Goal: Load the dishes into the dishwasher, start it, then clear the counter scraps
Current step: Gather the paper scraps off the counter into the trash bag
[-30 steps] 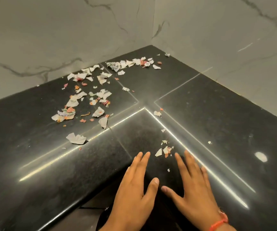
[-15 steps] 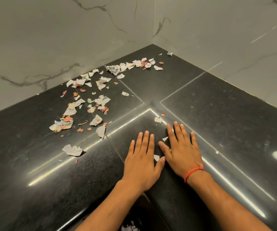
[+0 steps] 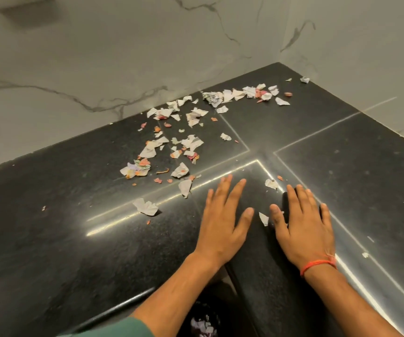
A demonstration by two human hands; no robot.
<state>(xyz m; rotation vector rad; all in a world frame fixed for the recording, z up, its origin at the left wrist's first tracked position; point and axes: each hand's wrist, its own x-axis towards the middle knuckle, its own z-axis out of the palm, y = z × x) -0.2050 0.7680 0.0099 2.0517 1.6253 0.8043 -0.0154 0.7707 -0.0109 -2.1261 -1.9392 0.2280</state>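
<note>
Torn white and orange paper scraps (image 3: 186, 144) lie scattered over the black stone counter (image 3: 74, 227), running toward the back corner. My left hand (image 3: 222, 220) lies flat on the counter with straight fingers, just right of two larger white scraps (image 3: 146, 206). My right hand (image 3: 303, 227), with an orange thread at the wrist, also lies flat. One small white scrap (image 3: 263, 218) sits between my two thumbs, and another scrap (image 3: 271, 183) lies just beyond my right fingertips. Neither hand holds anything.
White marble walls (image 3: 123, 57) meet at the back corner. The counter's inner front edge (image 3: 128, 305) runs below my forearms, and something dark with paper bits (image 3: 203, 322) shows under it. A lone small scrap (image 3: 365, 254) lies to the right of my right wrist.
Both hands have slid forward across the counter toward the scraps and moved a little apart; a white scrap now shows between the thumbs.
</note>
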